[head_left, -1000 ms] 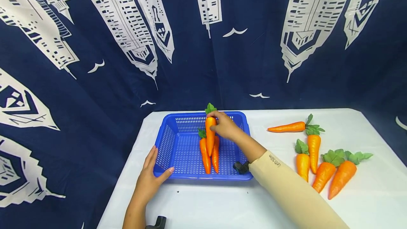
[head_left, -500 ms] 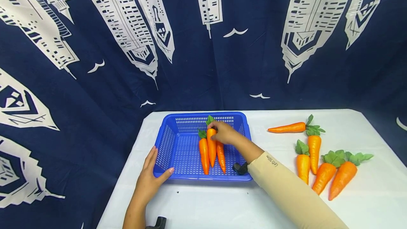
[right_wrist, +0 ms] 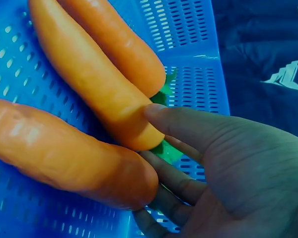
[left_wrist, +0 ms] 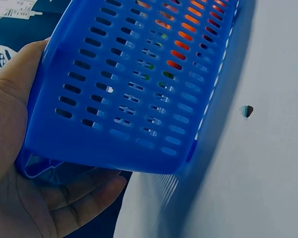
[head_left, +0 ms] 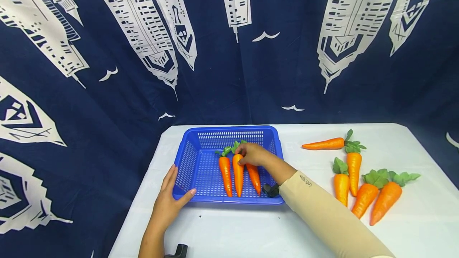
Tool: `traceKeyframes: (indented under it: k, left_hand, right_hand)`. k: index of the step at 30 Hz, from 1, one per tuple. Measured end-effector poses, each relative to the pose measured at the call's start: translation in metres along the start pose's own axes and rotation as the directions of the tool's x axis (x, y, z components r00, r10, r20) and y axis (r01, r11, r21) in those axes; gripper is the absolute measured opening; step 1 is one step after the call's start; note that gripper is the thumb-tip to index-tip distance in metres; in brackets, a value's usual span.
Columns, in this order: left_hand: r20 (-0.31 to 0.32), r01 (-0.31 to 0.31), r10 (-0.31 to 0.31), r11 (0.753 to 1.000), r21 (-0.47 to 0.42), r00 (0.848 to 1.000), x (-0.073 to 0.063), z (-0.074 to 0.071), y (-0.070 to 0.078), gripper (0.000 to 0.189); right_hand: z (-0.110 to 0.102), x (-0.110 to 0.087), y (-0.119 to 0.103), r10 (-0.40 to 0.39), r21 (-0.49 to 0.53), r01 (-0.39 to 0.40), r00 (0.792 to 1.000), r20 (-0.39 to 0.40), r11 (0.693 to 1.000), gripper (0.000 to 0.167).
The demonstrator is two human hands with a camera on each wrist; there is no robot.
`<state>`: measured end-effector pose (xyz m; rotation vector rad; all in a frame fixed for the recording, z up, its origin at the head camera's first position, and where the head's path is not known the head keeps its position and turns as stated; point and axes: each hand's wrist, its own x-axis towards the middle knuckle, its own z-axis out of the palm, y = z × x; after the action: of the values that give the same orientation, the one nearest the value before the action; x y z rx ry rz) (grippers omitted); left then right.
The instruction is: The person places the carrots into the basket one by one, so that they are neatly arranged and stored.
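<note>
A blue perforated plastic basket [head_left: 229, 200] holds three orange carrots with green leafy tops. My right hand [head_left: 252, 154] pinches the middle carrot [head_left: 237, 178] near its leafy end, thumb on top in the right wrist view, where its tip points away from the hand. On one side lies the left carrot [head_left: 226, 176]; on the other, the right carrot [head_left: 254, 180] is partly under my hand, its leaves mostly hidden. At the basket's front left corner, my left hand [head_left: 170, 198] grips the rim, thumb over the front edge and fingers along the left side.
Several more carrots [head_left: 386, 201] lie on the white table [head_left: 251, 234] right of the basket, one sideways at the back. A dark blue curtain [head_left: 229, 86] printed with white buildings hangs behind the table. Small dark specks [left_wrist: 246, 111] mark the tabletop in front.
My right hand has lowered the middle carrot toward me onto the basket floor, between the other two. Those two now lie farther apart. The left hand has stayed put.
</note>
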<state>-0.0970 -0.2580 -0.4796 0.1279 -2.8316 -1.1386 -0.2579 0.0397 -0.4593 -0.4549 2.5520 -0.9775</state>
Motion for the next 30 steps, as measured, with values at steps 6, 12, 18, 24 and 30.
traceKeyframes:
  k: [6,12,18,24,30]
  left_hand:
    - [0.009,0.003,-0.003,1.000,-0.004,1.000,0.001,-0.001,0.000,0.104]
    - [0.007,-0.002,0.002,1.000,-0.010,1.000,0.002,0.000,0.000,0.105]
    - [0.006,0.010,-0.010,1.000,-0.011,1.000,0.000,0.000,-0.001,0.105]
    - [0.004,0.012,-0.012,1.000,-0.005,1.000,0.000,0.000,-0.001,0.106]
    - [-0.001,0.003,-0.003,1.000,-0.003,1.000,0.000,0.000,-0.001,0.102]
  right_hand:
    - [0.000,0.000,0.003,0.014,0.015,-0.014,1.000,0.005,1.000,0.029]
    - [-0.003,-0.002,0.003,0.019,0.068,-0.017,0.999,-0.027,0.998,0.029]
    - [-0.005,0.001,0.006,-0.019,0.131,0.031,0.995,-0.094,0.991,0.026]
    - [-0.010,0.003,0.005,-0.029,0.272,0.082,0.980,-0.196,0.959,0.025]
    - [-0.019,-0.001,0.002,-0.035,0.414,0.161,0.955,-0.295,0.896,0.032]
